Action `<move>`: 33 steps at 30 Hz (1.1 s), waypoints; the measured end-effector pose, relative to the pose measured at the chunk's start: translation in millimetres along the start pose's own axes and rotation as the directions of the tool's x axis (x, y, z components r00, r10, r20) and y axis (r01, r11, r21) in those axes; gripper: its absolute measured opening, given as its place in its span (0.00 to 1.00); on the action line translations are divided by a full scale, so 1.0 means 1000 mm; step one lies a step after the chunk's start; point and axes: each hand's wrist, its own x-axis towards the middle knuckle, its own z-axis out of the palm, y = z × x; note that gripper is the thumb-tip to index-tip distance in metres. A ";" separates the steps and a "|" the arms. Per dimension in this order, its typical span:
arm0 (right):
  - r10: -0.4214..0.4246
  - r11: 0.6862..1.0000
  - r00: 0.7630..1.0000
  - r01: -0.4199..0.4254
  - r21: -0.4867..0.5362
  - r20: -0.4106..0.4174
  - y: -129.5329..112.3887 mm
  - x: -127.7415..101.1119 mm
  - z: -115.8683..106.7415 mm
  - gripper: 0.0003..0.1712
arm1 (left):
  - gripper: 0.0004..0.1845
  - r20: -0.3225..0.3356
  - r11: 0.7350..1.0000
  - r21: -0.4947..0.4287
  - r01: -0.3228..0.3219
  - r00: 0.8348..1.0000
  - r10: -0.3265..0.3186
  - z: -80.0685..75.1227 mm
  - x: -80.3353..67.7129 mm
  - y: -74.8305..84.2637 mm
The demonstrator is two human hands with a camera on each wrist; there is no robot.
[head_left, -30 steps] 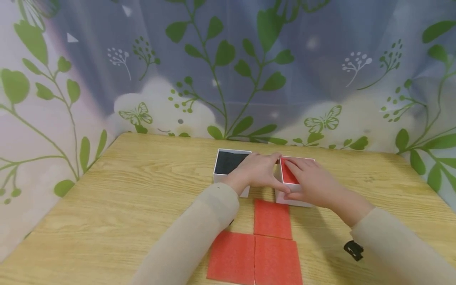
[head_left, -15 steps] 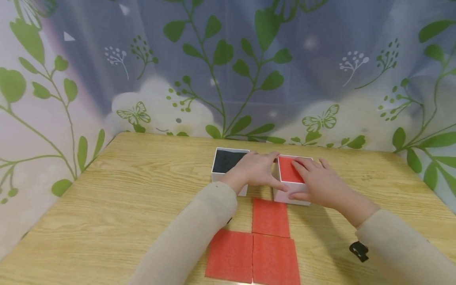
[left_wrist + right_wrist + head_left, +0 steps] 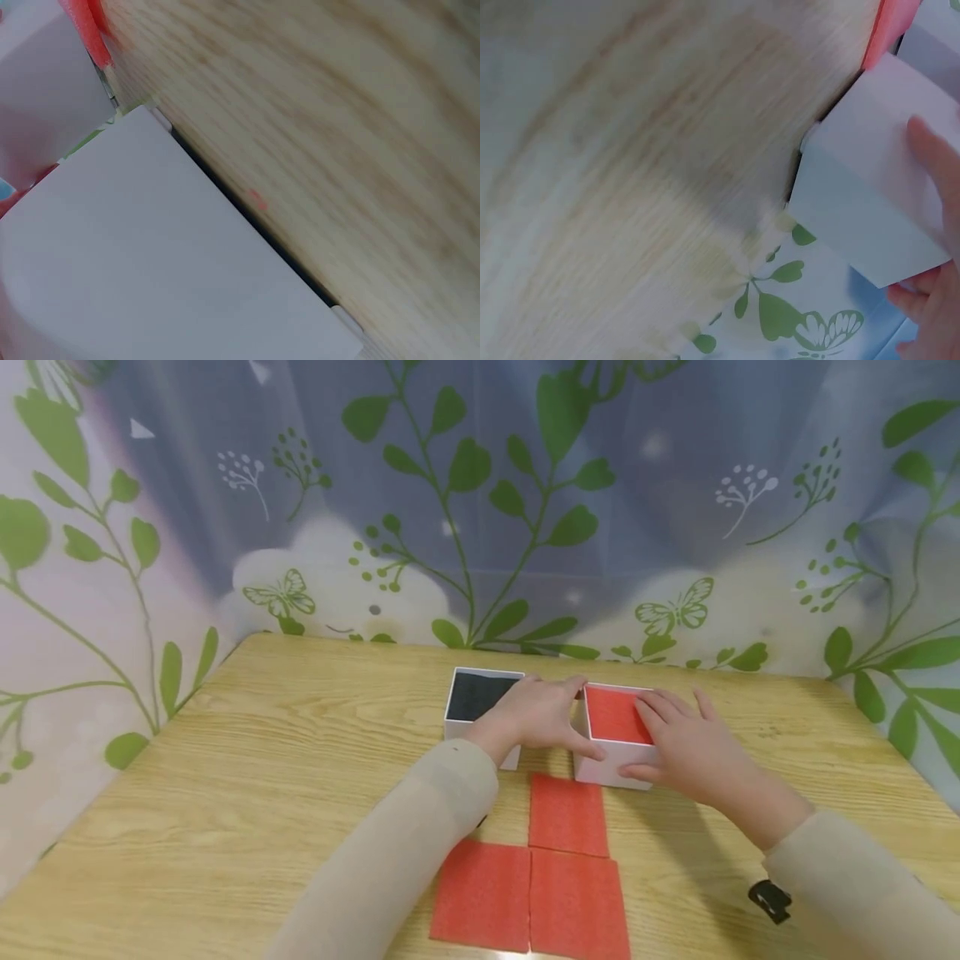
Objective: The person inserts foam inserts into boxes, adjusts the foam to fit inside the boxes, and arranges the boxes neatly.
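Observation:
A white box (image 3: 611, 763) stands toward the back of the table, with a red sheet (image 3: 615, 713) inside near the rim. My left hand (image 3: 532, 714) holds it at its left side, thumb on the front wall and fingertips by the back left corner. Over its right part is my right hand (image 3: 693, 756), with the fingers lying across the right end of the red sheet and the thumb at the front wall. In the right wrist view the thumb (image 3: 934, 154) touches the box wall. The left wrist view shows a white wall (image 3: 150, 247) close up.
Left of that box stands a second white box (image 3: 457, 732) with dark material (image 3: 480, 693) in it, partly behind my left hand. Three red squares lie on the wooden table (image 3: 300, 760) in front: one upper square (image 3: 567, 814) and two nearer squares (image 3: 577, 906). A patterned curtain (image 3: 510, 485) hangs behind.
My right hand has slid to the right across the box, uncovering more of the red sheet. The left hand keeps its place at the box's left side.

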 end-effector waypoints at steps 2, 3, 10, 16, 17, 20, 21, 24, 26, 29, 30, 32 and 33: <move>0.013 1.000 1.000 -0.013 -0.007 -0.013 -0.001 -0.003 0.000 0.49 | 0.56 0.003 1.000 -0.001 -0.009 1.000 0.009 0.000 0.000 0.000; 0.019 1.000 1.000 -0.019 -0.011 -0.021 -0.002 -0.004 0.000 0.49 | 0.56 0.006 1.000 0.002 -0.010 1.000 0.010 0.001 0.000 0.000; 0.011 1.000 0.999 -0.011 -0.005 -0.044 -0.002 -0.006 0.002 0.47 | 0.57 -0.002 1.000 0.000 0.002 1.000 -0.002 0.000 -0.001 -0.001; -0.001 1.000 1.000 0.002 0.021 -0.028 -0.002 -0.010 0.002 0.44 | 0.57 -0.014 1.000 0.013 -0.013 1.000 0.013 0.002 0.001 -0.001; -0.005 0.999 0.999 0.006 0.033 -0.039 -0.002 -0.012 0.001 0.43 | 0.57 -0.014 1.000 0.015 -0.013 1.000 0.013 0.003 0.001 -0.001; -0.033 0.997 0.995 0.039 0.062 -0.095 -0.005 -0.019 -0.004 0.37 | 0.57 -0.013 1.000 0.020 -0.008 1.000 0.008 0.002 0.000 0.000; -0.045 0.996 0.992 0.054 0.073 -0.118 -0.006 -0.021 -0.005 0.34 | 0.57 -0.013 1.000 0.020 -0.005 1.000 0.005 0.002 0.000 0.001; -0.085 0.988 0.980 0.106 0.110 -0.178 -0.011 -0.024 -0.009 0.30 | 0.57 -0.012 1.000 0.015 0.002 1.000 -0.002 0.000 -0.001 0.001; -0.102 0.981 0.972 0.134 0.144 -0.211 -0.014 -0.025 -0.009 0.27 | 0.57 -0.011 1.000 0.008 0.002 1.000 -0.002 0.000 -0.002 0.001; -0.121 0.968 0.960 0.171 0.184 -0.252 -0.020 -0.024 -0.010 0.26 | 0.57 -0.010 1.000 0.004 -0.001 1.000 0.001 -0.001 -0.002 0.001; -0.129 0.964 0.955 0.184 0.192 -0.269 -0.021 -0.023 -0.010 0.26 | 0.57 -0.009 1.000 0.001 -0.001 1.000 0.001 -0.001 -0.002 0.001; -0.142 0.958 0.942 0.208 0.198 -0.303 -0.024 -0.022 -0.010 0.25 | 0.58 -0.011 1.000 -0.003 -0.001 1.000 0.001 -0.001 -0.001 0.000; -0.149 0.955 0.936 0.220 0.201 -0.320 -0.025 -0.021 -0.010 0.25 | 0.58 -0.013 1.000 -0.002 -0.003 1.000 0.003 -0.001 -0.001 0.001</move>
